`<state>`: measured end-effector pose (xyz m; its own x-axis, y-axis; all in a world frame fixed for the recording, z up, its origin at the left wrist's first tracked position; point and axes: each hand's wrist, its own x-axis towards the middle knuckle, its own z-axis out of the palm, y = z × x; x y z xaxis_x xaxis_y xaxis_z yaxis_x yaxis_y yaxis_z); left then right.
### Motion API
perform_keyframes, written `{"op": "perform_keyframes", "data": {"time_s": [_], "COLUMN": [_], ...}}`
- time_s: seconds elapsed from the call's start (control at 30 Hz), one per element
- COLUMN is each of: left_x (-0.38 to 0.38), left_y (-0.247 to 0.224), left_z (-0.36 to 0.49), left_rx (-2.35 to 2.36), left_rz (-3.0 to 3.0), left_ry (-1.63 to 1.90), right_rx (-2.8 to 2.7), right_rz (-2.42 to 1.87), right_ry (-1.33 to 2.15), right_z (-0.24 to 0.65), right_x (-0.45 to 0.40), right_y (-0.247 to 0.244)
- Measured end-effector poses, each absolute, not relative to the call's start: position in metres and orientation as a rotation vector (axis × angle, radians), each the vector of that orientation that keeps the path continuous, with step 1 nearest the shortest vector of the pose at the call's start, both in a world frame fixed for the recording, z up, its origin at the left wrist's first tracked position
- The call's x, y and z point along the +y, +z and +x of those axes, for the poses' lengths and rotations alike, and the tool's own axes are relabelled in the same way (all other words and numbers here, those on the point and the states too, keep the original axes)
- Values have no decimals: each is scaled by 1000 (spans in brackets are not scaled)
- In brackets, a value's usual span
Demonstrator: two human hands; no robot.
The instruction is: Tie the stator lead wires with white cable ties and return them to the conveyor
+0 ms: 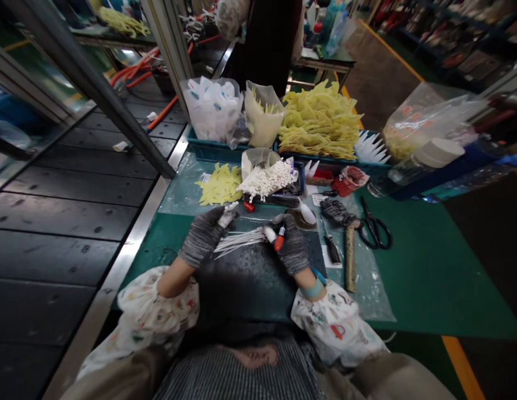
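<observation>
On a factory floor, a green-matted desk [429, 289] carries the work. In the head view, the left hand [204, 236], in a grey knit glove, has its fingers [214, 218] closed on a small white plastic piece [227, 215]. The right hand [292, 245], gloved alike, pinches a red-capped white tube [279, 239]. A bundle of thin white plastic strands [239, 243] lies between the hands. Farther away sit a heap of white plastic pieces [267, 180] and, to the right, black-handled scissors [375, 229].
</observation>
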<state>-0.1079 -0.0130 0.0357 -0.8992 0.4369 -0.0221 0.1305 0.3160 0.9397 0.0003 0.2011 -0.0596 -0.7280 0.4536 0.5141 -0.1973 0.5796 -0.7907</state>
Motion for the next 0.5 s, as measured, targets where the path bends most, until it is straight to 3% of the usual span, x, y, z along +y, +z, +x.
{"op": "perform_keyframes", "data": {"time_s": [0.2, 0.5], "left_x": [-8, -2], "left_y": [41, 24], "left_z": [-91, -83], "left_rx": [1711, 1647], "left_rz": [510, 642], "left_ry": [1596, 1391], "right_rx": [-2169, -1963], "right_rz": [-271, -88], "right_ry": [984, 1065], "right_z": [9, 15], "right_x": [202, 196], "right_y": [-54, -28]}}
